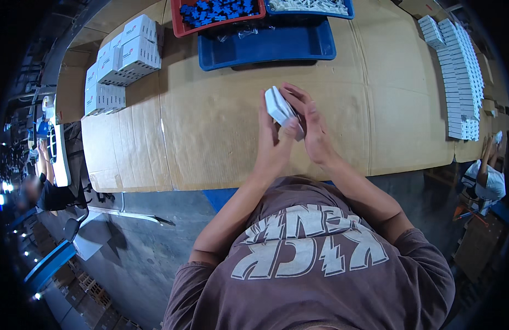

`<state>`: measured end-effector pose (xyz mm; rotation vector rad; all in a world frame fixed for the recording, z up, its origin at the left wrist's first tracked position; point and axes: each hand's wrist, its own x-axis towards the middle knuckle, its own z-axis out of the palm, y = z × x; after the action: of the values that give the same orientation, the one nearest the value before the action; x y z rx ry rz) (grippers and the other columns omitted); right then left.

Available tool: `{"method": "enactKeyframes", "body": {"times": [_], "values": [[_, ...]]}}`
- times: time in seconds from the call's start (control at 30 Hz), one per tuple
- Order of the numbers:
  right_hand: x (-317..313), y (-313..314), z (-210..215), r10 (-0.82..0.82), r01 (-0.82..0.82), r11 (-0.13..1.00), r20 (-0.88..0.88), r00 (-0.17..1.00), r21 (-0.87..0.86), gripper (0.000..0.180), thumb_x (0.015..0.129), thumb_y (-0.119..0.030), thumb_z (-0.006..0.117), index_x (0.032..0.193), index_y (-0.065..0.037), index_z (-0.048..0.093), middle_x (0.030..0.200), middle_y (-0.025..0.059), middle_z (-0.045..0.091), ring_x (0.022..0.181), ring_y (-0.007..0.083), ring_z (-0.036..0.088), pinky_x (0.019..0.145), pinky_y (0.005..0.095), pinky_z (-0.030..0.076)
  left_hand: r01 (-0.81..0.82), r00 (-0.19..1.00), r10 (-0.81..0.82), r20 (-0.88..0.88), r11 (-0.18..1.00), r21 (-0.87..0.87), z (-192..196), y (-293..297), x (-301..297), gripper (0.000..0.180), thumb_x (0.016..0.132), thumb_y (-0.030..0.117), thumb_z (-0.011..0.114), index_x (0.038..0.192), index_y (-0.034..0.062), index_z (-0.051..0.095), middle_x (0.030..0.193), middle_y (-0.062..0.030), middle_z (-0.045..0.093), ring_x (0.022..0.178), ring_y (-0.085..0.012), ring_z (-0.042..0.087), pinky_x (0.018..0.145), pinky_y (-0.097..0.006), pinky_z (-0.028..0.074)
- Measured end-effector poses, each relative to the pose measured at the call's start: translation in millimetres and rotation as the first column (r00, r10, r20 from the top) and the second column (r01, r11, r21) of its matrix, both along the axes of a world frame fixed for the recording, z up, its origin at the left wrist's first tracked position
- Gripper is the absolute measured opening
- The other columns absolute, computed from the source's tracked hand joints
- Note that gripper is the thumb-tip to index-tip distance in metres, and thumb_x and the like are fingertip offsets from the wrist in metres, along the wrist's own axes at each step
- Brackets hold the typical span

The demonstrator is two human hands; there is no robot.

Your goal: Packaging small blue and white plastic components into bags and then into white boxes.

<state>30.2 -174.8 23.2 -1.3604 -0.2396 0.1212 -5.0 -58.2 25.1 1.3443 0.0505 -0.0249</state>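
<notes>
Above the middle of the cardboard-covered table, a small white box point(277, 105) is tilted between my two hands. My left hand point(271, 144) grips its left and near sides, with the thumb lying across the near end. From the other side my right hand point(316, 133) closes on the box, its fingers bent over the right edge. Part of the box is hidden behind the fingers, and whether its flap is up or down is not plain.
A blue tray point(265, 61) stands beyond my hands. Behind it are a red bin point(180, 25) of blue plastic pieces and a blue bin point(351, 11) of white pieces. White boxes point(136, 55) are stacked left, more boxes point(458, 77) right. People work at both sides.
</notes>
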Motion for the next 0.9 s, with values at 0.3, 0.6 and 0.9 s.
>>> {"method": "enactKeyframes", "body": {"times": [0.3, 0.6, 0.9], "values": [[2.5, -22.5, 10.6, 0.283, -0.148, 0.888, 0.262, 0.923, -0.436, 0.055, 0.095, -0.012, 0.064, 0.148, -0.002, 0.054, 0.156, 0.0183, 0.048, 0.139, 0.0332, 0.052, 0.111, 0.0412, 0.047, -0.141, 0.947, 0.046, -0.317, 0.949, -0.282, 7.7, 14.3, 6.3, 0.069, 0.109, 0.061, 0.036, 0.149, 0.0044, 0.041, 0.133, -0.0094, 0.058, 0.122, -0.0197, 0.06, 0.102, -0.038, 0.051], [-3.1, -13.4, -2.3, 0.253, 0.088, 0.805, 0.473, 0.844, -0.587, 0.044, 0.098, -0.01, 0.062, 0.139, 0.006, 0.058, 0.134, 0.0231, 0.065, 0.115, 0.0382, 0.068, 0.096, 0.0411, 0.057, -0.253, 0.894, 0.124, -0.431, 0.933, -0.257, -1.6, 5.8, 5.6, 0.061, 0.109, 0.06, 0.037, 0.135, 0.0061, 0.049, 0.112, -0.0036, 0.058, 0.102, -0.0134, 0.059, 0.088, -0.032, 0.051], [-8.4, -5.8, -8.1, 0.19, 0.232, 0.774, 0.566, 0.802, -0.589, 0.036, 0.096, -0.008, 0.062, 0.129, 0.007, 0.063, 0.127, 0.0227, 0.07, 0.11, 0.036, 0.072, 0.091, 0.0405, 0.06, -0.293, 0.896, 0.156, -0.416, 0.911, -0.289, -4.4, 3.2, 1.4, 0.055, 0.11, 0.056, 0.037, 0.133, 0.008, 0.051, 0.111, -0.0009, 0.059, 0.102, -0.0113, 0.058, 0.088, -0.03, 0.05]]}}
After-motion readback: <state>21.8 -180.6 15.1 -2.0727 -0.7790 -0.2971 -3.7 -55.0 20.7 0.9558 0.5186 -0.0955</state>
